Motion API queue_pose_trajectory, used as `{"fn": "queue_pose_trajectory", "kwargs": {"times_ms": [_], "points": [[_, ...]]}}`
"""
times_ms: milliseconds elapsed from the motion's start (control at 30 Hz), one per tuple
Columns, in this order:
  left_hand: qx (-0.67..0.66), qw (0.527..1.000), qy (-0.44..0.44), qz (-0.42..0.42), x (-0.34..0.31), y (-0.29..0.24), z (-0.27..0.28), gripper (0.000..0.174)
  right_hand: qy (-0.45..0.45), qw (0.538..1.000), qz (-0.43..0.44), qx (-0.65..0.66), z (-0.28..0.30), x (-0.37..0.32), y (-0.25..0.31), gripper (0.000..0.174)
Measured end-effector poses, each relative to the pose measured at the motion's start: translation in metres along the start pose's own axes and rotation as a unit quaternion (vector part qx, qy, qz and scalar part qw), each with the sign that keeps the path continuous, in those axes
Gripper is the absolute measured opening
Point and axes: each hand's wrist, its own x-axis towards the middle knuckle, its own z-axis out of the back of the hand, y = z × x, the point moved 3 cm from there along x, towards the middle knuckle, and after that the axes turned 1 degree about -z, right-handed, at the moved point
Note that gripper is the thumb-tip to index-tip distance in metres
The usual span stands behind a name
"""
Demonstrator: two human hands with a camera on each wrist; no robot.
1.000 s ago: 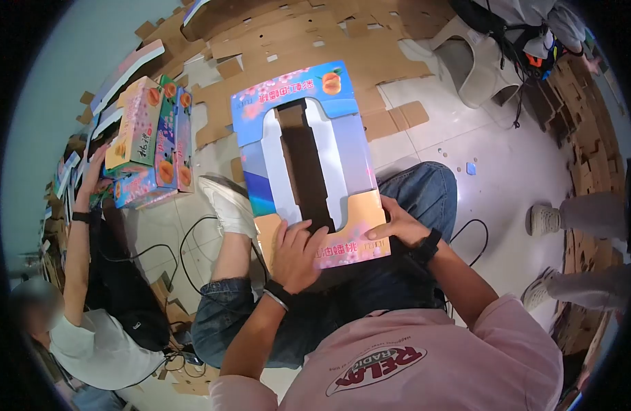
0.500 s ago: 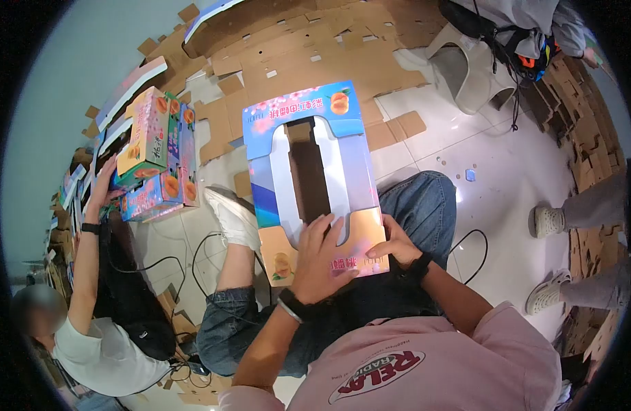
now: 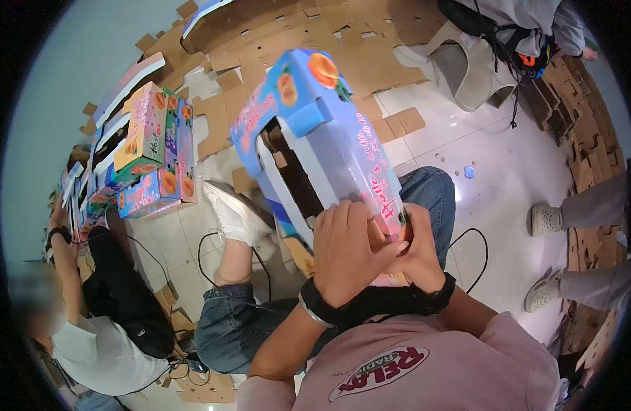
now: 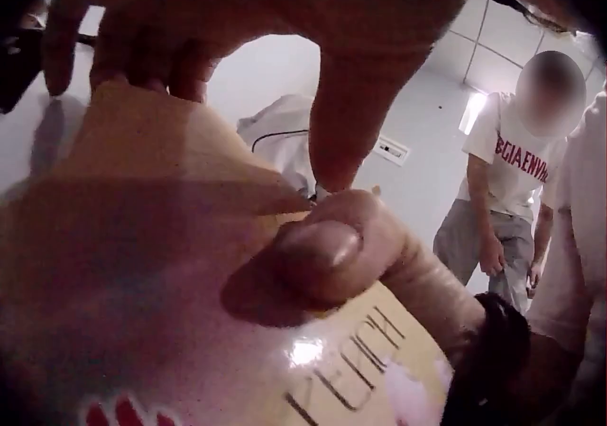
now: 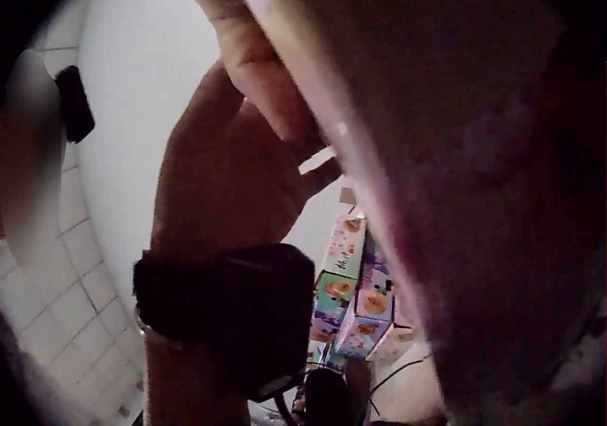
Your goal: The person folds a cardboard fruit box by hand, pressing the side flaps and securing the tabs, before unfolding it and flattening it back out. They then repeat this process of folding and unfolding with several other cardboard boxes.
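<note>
A printed peach carton [image 3: 360, 147] is held tilted above the lap, its long side panel turned up and its slotted top facing left. My left hand [image 3: 346, 246] grips the near end, fingers over the top edge and thumb reaching toward the right. At the near right corner my right hand [image 3: 424, 250] holds the carton, close beside the left thumb. In the left wrist view, the two thumbs meet over the carton's printed surface [image 4: 142, 284]. The carton's underside is hidden.
Stacked cartons [image 3: 147, 130] stand at the left beside a seated person [image 3: 103, 342]. Flattened cardboard [image 3: 261, 61] covers the far floor. A stool [image 3: 469, 68] stands at the back right, another person's shoes [image 3: 545, 220] at the right. Cables [image 3: 483, 257] lie on the floor.
The carton has turned and tilted, bringing its long side panel into view. My left hand has moved right, near my right hand. The seated person's arm has drawn away from the stacked cartons.
</note>
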Motion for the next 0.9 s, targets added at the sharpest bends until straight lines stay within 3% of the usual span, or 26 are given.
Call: {"fn": "queue_pose_trajectory", "kwargs": {"times_ms": [67, 100, 200, 267, 467, 533, 900], "points": [[-0.002, 1.0, -0.012, 0.008, -0.004, 0.002, -0.004, 0.05, -0.02, 0.989, 0.082, -0.119, 0.003, -0.004, 0.007, 0.092], [-0.003, 1.0, -0.024, 0.016, -0.006, 0.003, -0.006, 0.047, -0.032, 0.991, 0.087, -0.099, 0.0, -0.008, 0.005, 0.094], [-0.013, 0.999, -0.029, 0.027, -0.014, 0.003, -0.012, 0.043, -0.012, 0.998, 0.048, -0.036, -0.004, -0.018, -0.008, 0.096], [-0.022, 0.999, -0.04, 0.023, -0.019, 0.003, -0.017, 0.041, -0.004, 0.993, 0.078, -0.093, -0.002, -0.019, 0.0, 0.095], [-0.196, 0.976, -0.052, 0.077, -0.032, 0.017, -0.041, 0.029, -0.017, 0.984, 0.096, -0.148, -0.002, -0.024, 0.0, 0.094], [-0.296, 0.948, -0.036, 0.114, -0.036, 0.023, -0.049, 0.026, -0.02, 0.99, 0.075, -0.115, -0.002, -0.024, -0.007, 0.093], [-0.434, 0.895, -0.023, 0.099, -0.046, 0.031, -0.055, 0.02, -0.009, 0.994, 0.063, -0.09, 0.0, -0.021, 0.0, 0.088]]}}
